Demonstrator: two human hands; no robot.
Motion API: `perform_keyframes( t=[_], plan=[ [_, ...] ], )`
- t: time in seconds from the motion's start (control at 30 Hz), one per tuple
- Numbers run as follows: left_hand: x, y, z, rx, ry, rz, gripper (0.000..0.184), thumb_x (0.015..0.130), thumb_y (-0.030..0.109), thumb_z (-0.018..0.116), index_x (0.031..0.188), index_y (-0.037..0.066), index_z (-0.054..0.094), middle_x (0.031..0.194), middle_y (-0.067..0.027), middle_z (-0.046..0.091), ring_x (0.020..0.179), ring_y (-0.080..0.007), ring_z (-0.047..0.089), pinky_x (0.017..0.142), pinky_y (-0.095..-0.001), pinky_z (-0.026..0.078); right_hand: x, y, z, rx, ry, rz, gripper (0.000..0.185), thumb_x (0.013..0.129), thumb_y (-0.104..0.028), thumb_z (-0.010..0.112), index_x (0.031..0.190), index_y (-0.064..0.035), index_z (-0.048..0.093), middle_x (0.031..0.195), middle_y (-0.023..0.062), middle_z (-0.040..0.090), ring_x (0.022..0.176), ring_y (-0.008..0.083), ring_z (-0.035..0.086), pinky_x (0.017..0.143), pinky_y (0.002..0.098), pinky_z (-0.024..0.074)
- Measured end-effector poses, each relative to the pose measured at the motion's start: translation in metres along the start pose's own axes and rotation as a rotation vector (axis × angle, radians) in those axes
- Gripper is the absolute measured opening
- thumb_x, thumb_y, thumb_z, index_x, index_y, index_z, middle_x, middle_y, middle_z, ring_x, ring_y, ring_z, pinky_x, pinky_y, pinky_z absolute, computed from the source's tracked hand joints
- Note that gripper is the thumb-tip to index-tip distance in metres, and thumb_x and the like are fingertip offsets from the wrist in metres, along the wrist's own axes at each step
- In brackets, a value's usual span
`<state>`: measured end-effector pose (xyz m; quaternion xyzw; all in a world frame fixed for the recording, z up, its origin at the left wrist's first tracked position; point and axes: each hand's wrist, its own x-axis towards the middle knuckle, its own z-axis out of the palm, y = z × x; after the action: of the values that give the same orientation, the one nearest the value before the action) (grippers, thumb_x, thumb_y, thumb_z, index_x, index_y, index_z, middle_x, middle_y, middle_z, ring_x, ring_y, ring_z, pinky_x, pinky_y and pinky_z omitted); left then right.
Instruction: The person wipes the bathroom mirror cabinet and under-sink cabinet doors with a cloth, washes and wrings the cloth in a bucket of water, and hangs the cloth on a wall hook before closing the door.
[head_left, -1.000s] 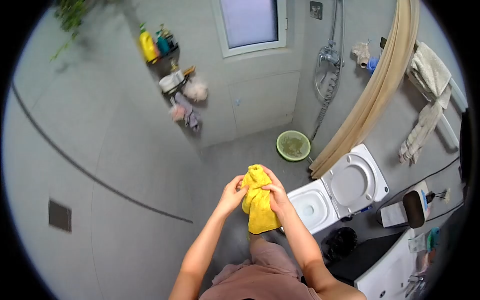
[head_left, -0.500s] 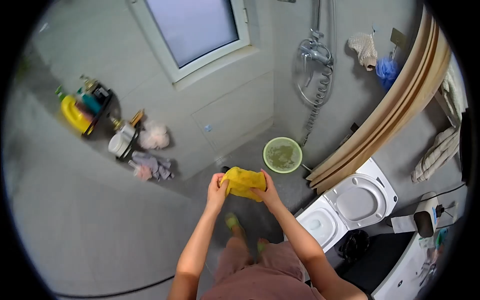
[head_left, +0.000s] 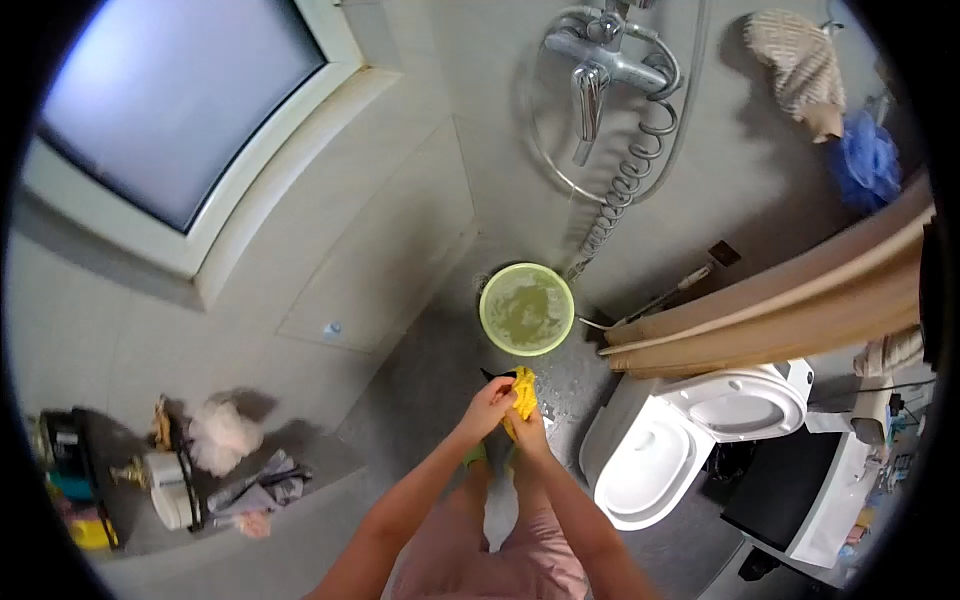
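Note:
A yellow cloth (head_left: 524,390) is bunched up narrow between my two hands, above the floor and in front of my legs. My left hand (head_left: 488,408) is closed around its left side. From below and to the right, my right hand (head_left: 529,432) grips the same cloth, its fingers close to the left ones. Just beyond the hands stands a light green basin (head_left: 527,352) holding cloudy, greenish water with some foam. Part of the cloth is hidden by the fingers.
A shower mixer (head_left: 610,65) with a coiled hose (head_left: 625,185) hangs above the basin. To the right are a toilet (head_left: 650,470) with its lid raised and a beige curtain (head_left: 770,315). Wall shelves with bottles and a pale bath puff (head_left: 224,437) are at lower left. The floor (head_left: 410,400) looks wet.
The cloth was spread wide between both hands and is now squeezed into a narrow bunch. My hands have come together, and the view has moved closer to the basin and mixer.

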<state>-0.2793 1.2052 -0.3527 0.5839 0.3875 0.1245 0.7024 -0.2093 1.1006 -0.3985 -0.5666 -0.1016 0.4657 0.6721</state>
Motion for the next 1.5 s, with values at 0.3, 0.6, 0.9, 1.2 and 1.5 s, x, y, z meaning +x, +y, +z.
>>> perform_keyframes(
  t=[0.3, 0.6, 0.9, 1.2, 1.5],
  plan=[
    [0.129, -0.120, -0.036, 0.724, -0.267, -0.121, 0.109, 0.068, 0.054, 0.077, 0.154, 0.020, 0.019, 0.154, -0.0132, 0.028, 0.145, -0.0340, 0.018, 0.113, -0.0528, 0.016, 0.130, 0.025, -0.057, 0.669, 0.307, 0.427, 0.047, 0.094, -0.035, 0.057, 0.131, -0.0077, 0.049, 0.123, 0.0119, 0.060, 0.112, 0.0295, 0.058, 0.099, 0.0437, 0.0452],
    [0.264, -0.290, 0.014, 0.731, -0.187, 0.113, 0.087, 0.077, 0.035, 0.073, 0.149, 0.019, 0.026, 0.107, -0.0194, 0.061, 0.096, -0.0392, 0.061, 0.077, -0.0465, 0.050, 0.282, 0.171, -0.153, 0.448, 0.742, 0.163, 0.040, 0.095, -0.024, 0.059, 0.130, -0.0072, 0.048, 0.116, 0.0088, 0.061, 0.104, 0.0272, 0.061, 0.087, 0.0415, 0.0535],
    [0.377, -0.402, -0.003, 0.987, -0.314, 0.589, 0.078, 0.080, 0.023, 0.070, 0.149, 0.025, 0.034, 0.114, -0.0191, 0.047, 0.105, -0.0367, 0.052, 0.088, -0.0467, 0.044, 0.430, 0.312, -0.249, -0.068, 0.705, -0.151, 0.045, 0.095, -0.024, 0.059, 0.131, -0.0003, 0.048, 0.116, 0.0113, 0.063, 0.100, 0.0248, 0.063, 0.089, 0.0366, 0.0491],
    [0.441, -0.424, -0.005, 1.003, -0.245, 0.572, 0.068, 0.080, 0.002, 0.056, 0.143, 0.025, 0.045, 0.116, -0.0176, 0.048, 0.100, -0.0365, 0.058, 0.082, -0.0450, 0.051, 0.527, 0.273, -0.240, -1.068, 0.685, -0.044, 0.066, 0.084, -0.043, 0.061, 0.127, 0.0065, 0.049, 0.114, 0.0323, 0.061, 0.111, 0.0446, 0.058, 0.094, 0.0457, 0.0456],
    [0.451, -0.405, -0.086, 1.087, 0.067, 0.503, 0.055, 0.080, 0.005, 0.054, 0.130, 0.025, 0.061, 0.110, -0.0147, 0.052, 0.102, -0.0314, 0.058, 0.082, -0.0424, 0.051, 0.610, 0.267, -0.151, -1.122, 0.225, -0.047, 0.087, 0.079, -0.045, 0.063, 0.143, 0.0072, 0.035, 0.133, 0.0360, 0.047, 0.125, 0.0422, 0.050, 0.103, 0.0402, 0.0420]
  ],
)
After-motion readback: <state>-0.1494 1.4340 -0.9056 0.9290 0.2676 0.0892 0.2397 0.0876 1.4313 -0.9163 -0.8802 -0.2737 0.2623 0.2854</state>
